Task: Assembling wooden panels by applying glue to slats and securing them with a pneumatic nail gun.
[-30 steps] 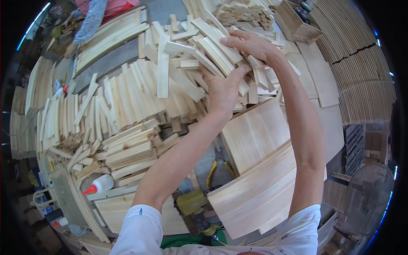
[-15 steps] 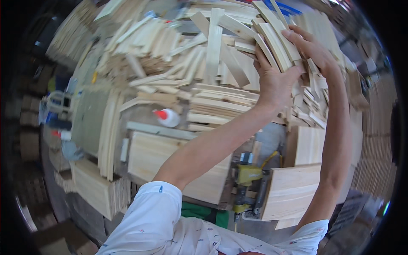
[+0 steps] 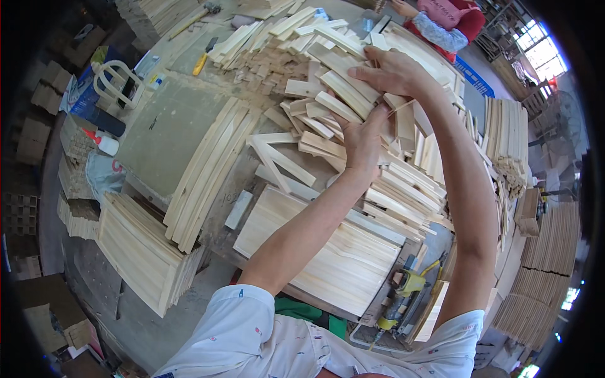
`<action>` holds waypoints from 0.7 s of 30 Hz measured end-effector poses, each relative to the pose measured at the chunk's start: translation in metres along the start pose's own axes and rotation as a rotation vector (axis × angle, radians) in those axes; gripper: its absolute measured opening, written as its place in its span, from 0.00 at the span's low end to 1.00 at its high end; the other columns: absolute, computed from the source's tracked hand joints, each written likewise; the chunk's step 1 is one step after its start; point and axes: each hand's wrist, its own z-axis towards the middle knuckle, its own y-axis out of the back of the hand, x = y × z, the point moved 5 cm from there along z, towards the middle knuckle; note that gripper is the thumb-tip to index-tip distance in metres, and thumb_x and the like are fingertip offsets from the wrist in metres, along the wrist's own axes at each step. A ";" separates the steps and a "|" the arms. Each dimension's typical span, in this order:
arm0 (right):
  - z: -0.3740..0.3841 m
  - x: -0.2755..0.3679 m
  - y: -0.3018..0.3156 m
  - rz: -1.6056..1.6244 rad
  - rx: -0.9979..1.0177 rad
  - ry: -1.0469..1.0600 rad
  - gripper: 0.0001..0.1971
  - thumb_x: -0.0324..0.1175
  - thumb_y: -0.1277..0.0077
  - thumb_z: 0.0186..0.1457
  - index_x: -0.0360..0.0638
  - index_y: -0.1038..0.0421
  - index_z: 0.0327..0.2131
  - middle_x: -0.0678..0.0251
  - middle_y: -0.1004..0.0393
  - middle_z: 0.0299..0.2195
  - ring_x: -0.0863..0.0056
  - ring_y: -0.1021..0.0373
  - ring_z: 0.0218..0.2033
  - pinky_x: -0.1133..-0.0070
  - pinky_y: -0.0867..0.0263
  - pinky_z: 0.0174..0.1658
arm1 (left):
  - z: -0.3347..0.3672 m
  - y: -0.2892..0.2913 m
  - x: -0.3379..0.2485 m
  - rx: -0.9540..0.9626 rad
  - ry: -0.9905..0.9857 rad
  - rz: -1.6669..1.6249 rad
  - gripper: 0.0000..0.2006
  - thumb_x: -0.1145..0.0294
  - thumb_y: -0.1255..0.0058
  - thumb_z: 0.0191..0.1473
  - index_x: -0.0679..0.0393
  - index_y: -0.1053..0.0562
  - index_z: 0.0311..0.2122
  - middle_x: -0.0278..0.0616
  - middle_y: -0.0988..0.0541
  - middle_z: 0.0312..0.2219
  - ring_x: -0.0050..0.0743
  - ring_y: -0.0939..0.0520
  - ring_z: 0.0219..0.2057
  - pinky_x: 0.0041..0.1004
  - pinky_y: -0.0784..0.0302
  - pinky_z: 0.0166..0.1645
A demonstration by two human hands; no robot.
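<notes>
Both my hands are at a heap of pale wooden strips in the upper middle. My left hand (image 3: 362,142) is closed round the near end of a small bundle of short wooden strips (image 3: 348,93), its thumb on the right side. Bent over the far right side of the same bundle is my right hand (image 3: 397,74), with its fingers on the strips. More loose strips (image 3: 277,160) lie below and left of my left hand. A smooth wooden panel (image 3: 321,249) lies under my left forearm.
A green nail gun (image 3: 406,283) lies right of the panel. Long boards (image 3: 211,170), a glue bottle (image 3: 107,145) and a yellow-handled scraper (image 3: 200,64) are on the left. Stacked slats (image 3: 504,135) stand at right. A co-worker's patterned sleeve (image 3: 441,34) shows beyond the far edge.
The view has swung to the right, bringing the co-worker into sight. My hands have carried the bundle of strips leftward over the table, to the heap.
</notes>
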 end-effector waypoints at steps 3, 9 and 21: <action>0.016 0.034 -0.026 -0.069 -0.035 0.075 0.40 0.70 0.54 0.49 0.45 0.34 0.53 0.50 0.28 0.33 0.55 0.29 0.38 0.65 0.36 0.43 | 0.007 0.032 -0.016 -0.062 -0.122 0.019 0.53 0.75 0.44 0.50 0.46 0.73 0.67 0.45 0.48 0.62 0.34 0.39 0.60 0.32 0.43 0.63; 0.021 0.074 -0.047 -0.130 -0.088 0.197 0.39 0.69 0.56 0.51 0.48 0.35 0.55 0.50 0.28 0.33 0.54 0.29 0.38 0.64 0.36 0.42 | 0.001 0.064 -0.034 -0.154 -0.246 0.078 0.50 0.71 0.47 0.57 0.50 0.76 0.66 0.50 0.51 0.63 0.38 0.43 0.62 0.33 0.45 0.64; -0.041 0.084 -0.055 -0.076 -0.322 0.198 0.20 0.41 0.50 0.59 0.42 0.31 0.51 0.52 0.26 0.45 0.57 0.28 0.43 0.68 0.33 0.44 | 0.046 0.099 -0.021 0.265 0.487 0.405 0.22 0.68 0.51 0.57 0.61 0.36 0.56 0.42 0.37 0.57 0.38 0.29 0.49 0.38 0.27 0.47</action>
